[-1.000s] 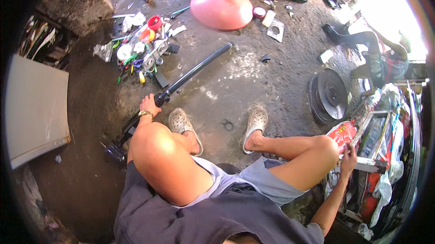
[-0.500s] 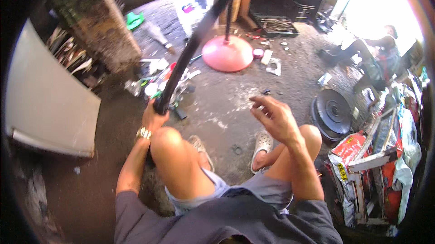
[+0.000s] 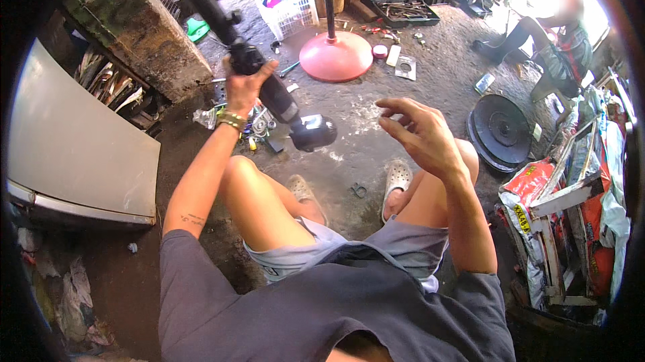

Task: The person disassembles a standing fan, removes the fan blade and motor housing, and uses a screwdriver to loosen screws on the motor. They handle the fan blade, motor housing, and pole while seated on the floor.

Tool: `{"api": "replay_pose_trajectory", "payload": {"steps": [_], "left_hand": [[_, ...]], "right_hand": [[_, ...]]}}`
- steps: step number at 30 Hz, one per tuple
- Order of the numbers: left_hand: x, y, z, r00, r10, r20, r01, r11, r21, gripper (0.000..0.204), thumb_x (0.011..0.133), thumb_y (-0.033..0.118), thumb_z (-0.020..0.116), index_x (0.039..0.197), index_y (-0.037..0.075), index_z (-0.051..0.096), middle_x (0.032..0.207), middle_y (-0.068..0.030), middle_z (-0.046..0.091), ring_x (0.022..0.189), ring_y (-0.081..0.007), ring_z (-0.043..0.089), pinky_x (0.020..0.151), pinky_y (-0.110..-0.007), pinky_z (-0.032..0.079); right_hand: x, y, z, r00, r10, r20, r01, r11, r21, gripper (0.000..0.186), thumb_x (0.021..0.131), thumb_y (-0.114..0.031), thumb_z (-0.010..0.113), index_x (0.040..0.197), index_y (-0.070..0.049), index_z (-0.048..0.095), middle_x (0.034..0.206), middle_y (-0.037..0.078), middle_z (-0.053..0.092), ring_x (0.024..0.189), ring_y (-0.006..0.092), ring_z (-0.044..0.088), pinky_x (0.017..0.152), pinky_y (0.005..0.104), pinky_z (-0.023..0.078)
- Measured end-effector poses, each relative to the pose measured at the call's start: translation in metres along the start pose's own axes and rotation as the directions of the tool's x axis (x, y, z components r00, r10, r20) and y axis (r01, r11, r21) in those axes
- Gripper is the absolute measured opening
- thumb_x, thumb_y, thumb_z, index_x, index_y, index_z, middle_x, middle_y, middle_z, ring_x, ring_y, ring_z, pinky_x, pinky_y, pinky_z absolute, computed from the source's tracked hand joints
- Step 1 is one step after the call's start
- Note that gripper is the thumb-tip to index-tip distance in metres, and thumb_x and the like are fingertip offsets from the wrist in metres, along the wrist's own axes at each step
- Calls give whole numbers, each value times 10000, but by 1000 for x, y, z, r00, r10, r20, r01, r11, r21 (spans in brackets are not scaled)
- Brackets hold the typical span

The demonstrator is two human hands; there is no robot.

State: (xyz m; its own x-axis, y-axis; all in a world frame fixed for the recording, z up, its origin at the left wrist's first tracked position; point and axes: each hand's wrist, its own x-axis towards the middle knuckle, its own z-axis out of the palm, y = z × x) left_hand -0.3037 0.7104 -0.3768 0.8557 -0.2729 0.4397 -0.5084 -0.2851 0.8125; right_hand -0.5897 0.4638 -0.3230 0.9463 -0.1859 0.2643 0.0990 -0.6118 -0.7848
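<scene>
My left hand (image 3: pixel 247 85) grips a long black stand-fan post (image 3: pixel 201 9) close to its lower end. The post slants from the upper left down toward the middle, ending in a rounded, ribbed black motor housing (image 3: pixel 313 132) just above my left knee's far side. A collar with a knob shows by my fingers. Over my right knee hovers my right hand (image 3: pixel 422 135), fingers loosely bent and apart, holding nothing. Beyond the hands stands a pink round base (image 3: pixel 336 60) with an upright black pole (image 3: pixel 327 3).
Small parts (image 3: pixel 262 123) litter the floor under my left hand. A white basket (image 3: pixel 289 13) and a tool tray (image 3: pixel 406 13) stand farther off. Right of me are a black disc (image 3: pixel 500 127) and a wooden frame (image 3: pixel 571 194); another person (image 3: pixel 561 46) sits beyond. A pale cabinet (image 3: pixel 87 140) stands left.
The fan post has swung from leaning up-right to leaning up-left, bringing the motor housing into sight. My left hand has moved farther away with it. The right hand has risen slightly.
</scene>
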Motion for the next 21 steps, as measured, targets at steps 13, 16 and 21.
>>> {"api": "replay_pose_trajectory", "payload": {"steps": [13,16,21], "left_hand": [[-92,56,155,964,264,-45,-257,958,126,647,699,246,891,1200,64,524,1050,-101,594,920,-262,605,826,-377,499],[-89,58,141,976,210,58,-209,978,-28,629,706,240,891,1192,64,531,1051,-87,603,904,-227,617,796,-344,511],[-65,64,112,917,74,392,33,965,-259,798,771,189,834,1413,72,375,1218,-103,550,1116,-193,574,983,-358,458]], "right_hand": [[108,63,40,966,256,-31,-224,893,389,529,1009,-526,420,1197,-52,564,884,218,689,752,364,683,709,474,508],[109,60,41,975,63,-215,-16,977,212,499,1014,-501,429,1106,-39,591,874,232,682,832,429,662,738,501,488],[135,40,21,998,52,-43,-38,957,287,469,1014,-410,496,940,34,624,789,196,672,784,316,665,700,432,489]]}}
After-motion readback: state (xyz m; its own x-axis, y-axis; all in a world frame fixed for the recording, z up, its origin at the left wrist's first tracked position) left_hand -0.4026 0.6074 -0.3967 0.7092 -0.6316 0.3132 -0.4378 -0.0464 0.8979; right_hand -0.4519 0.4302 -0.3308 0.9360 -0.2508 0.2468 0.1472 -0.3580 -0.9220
